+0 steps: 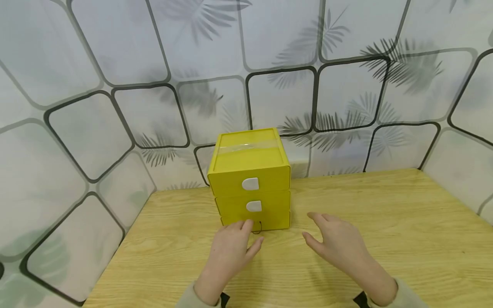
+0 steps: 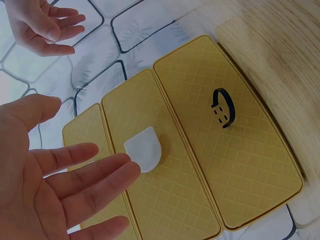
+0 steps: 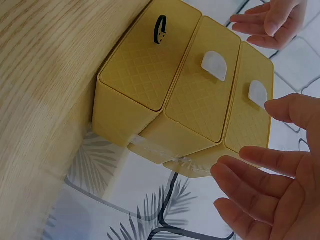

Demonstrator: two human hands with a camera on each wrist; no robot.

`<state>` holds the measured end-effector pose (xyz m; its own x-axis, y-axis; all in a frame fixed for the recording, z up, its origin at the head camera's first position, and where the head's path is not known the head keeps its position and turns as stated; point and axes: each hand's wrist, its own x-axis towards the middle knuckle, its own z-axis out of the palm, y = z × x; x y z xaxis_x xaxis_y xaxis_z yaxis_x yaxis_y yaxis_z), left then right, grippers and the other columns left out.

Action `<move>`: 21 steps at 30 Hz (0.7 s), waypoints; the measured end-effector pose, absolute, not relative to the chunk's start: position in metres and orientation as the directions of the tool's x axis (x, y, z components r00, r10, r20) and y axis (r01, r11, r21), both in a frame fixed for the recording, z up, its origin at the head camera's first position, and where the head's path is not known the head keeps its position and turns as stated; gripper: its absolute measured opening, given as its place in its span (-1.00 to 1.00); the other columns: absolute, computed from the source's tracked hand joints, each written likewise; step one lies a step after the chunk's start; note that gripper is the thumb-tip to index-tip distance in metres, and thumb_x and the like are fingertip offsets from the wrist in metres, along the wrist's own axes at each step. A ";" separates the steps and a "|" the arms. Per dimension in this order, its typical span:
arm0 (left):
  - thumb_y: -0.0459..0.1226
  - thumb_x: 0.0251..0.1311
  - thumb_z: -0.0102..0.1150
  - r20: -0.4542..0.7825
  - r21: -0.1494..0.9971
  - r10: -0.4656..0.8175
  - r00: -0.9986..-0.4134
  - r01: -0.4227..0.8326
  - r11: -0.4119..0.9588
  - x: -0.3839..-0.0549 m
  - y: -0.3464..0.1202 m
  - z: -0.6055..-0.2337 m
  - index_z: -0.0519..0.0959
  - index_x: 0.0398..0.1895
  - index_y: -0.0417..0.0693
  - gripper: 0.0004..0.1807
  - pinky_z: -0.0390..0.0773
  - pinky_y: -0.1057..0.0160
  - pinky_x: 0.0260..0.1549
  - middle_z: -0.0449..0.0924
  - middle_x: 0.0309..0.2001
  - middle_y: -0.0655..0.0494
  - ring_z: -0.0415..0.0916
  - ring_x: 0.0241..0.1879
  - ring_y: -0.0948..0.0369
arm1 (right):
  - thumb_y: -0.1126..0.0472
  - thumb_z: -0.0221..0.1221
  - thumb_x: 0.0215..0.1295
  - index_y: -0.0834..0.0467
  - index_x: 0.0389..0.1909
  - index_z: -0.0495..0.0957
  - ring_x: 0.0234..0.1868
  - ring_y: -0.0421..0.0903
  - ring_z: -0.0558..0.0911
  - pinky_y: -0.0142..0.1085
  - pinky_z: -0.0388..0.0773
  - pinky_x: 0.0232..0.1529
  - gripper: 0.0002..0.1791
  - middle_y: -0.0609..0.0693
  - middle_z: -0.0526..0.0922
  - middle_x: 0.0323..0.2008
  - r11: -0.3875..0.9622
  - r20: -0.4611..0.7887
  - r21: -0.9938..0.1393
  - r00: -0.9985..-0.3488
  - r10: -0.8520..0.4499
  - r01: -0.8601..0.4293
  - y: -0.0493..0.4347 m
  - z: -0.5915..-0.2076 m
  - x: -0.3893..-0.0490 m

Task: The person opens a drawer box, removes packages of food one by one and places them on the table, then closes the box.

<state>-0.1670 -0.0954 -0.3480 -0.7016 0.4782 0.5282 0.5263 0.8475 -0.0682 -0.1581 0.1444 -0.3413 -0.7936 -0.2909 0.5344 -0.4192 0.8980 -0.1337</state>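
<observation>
A yellow three-drawer box (image 1: 246, 156) stands on the table, its drawer fronts facing me. White half-round handles (image 3: 214, 65) sit on the top and middle drawers. The bottom drawer carries a thin black loop (image 2: 226, 107) instead. In the head view my left hand (image 1: 230, 248) overlaps the lower left corner of the box, fingers extended and holding nothing. My right hand (image 1: 340, 241) hovers right of the box, fingers spread and slightly bent, also holding nothing. All the drawers are closed. Clear tape (image 1: 246, 147) runs across the top of the box.
The box stands on a light wood-grain table (image 1: 385, 205), close to its back edge. Behind and to the sides hang wall coverings (image 1: 281, 98) patterned with rounded squares and grey leaves.
</observation>
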 end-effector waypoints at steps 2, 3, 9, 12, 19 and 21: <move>0.00 0.05 0.13 0.540 -0.055 0.474 -0.696 0.532 0.845 -0.168 -0.096 -0.348 0.46 -0.44 -0.07 -0.69 0.30 0.41 -0.75 0.45 -0.58 0.19 0.33 -0.69 0.30 | 0.04 0.29 -0.07 0.17 -0.18 0.54 -0.62 -0.11 0.53 -0.37 0.38 -0.74 -0.58 0.03 0.63 -0.41 0.898 0.531 -0.141 -0.797 -0.287 -0.418 0.144 -0.341 -0.158; -0.01 0.05 0.13 0.549 -0.045 0.470 -0.691 0.538 0.842 -0.168 -0.096 -0.348 0.47 -0.43 -0.08 -0.69 0.32 0.41 -0.74 0.46 -0.56 0.17 0.34 -0.67 0.29 | 0.04 0.29 -0.07 0.17 -0.19 0.54 -0.63 -0.12 0.53 -0.38 0.36 -0.75 -0.58 0.03 0.63 -0.42 0.898 0.533 -0.141 -0.797 -0.286 -0.417 0.143 -0.341 -0.158; -0.05 0.05 0.13 0.627 -0.016 0.435 -0.647 0.548 0.837 -0.171 -0.101 -0.346 0.49 -0.34 -0.15 -0.68 0.52 0.29 -0.54 0.52 -0.32 0.02 0.49 -0.41 0.16 | 0.06 0.29 -0.07 0.17 -0.21 0.55 -0.69 -0.17 0.48 -0.44 0.26 -0.80 -0.61 0.02 0.63 -0.44 0.897 0.536 -0.151 -0.797 -0.279 -0.416 0.142 -0.342 -0.157; -0.08 0.04 0.14 0.672 -0.009 0.416 -0.613 0.555 0.832 -0.174 -0.104 -0.344 0.50 -0.30 -0.18 -0.67 0.54 0.25 -0.42 0.51 -0.25 -0.03 0.49 -0.30 0.11 | 0.06 0.29 -0.07 0.16 -0.22 0.55 -0.72 -0.21 0.44 -0.46 0.21 -0.82 -0.62 0.00 0.63 -0.45 0.896 0.529 -0.157 -0.802 -0.278 -0.415 0.141 -0.343 -0.157; -0.14 0.06 0.08 0.811 0.034 0.330 -0.484 0.601 0.799 -0.186 -0.114 -0.336 0.51 -0.26 -0.28 -0.66 0.52 0.17 -0.27 0.50 -0.20 -0.12 0.46 -0.20 0.02 | 0.06 0.28 -0.06 0.16 -0.22 0.55 -0.77 -0.29 0.35 -0.48 0.17 -0.83 -0.63 -0.01 0.62 -0.47 0.895 0.510 -0.178 -0.816 -0.272 -0.410 0.140 -0.344 -0.157; -0.13 0.12 0.00 0.843 0.058 0.293 -0.450 0.618 0.784 -0.191 -0.117 -0.335 0.51 -0.25 -0.31 -0.63 0.51 0.15 -0.26 0.49 -0.20 -0.13 0.46 -0.20 0.01 | 0.07 0.28 -0.06 0.16 -0.22 0.55 -0.77 -0.29 0.35 -0.48 0.16 -0.83 -0.63 0.00 0.63 -0.45 0.894 0.508 -0.184 -0.818 -0.269 -0.408 0.139 -0.345 -0.157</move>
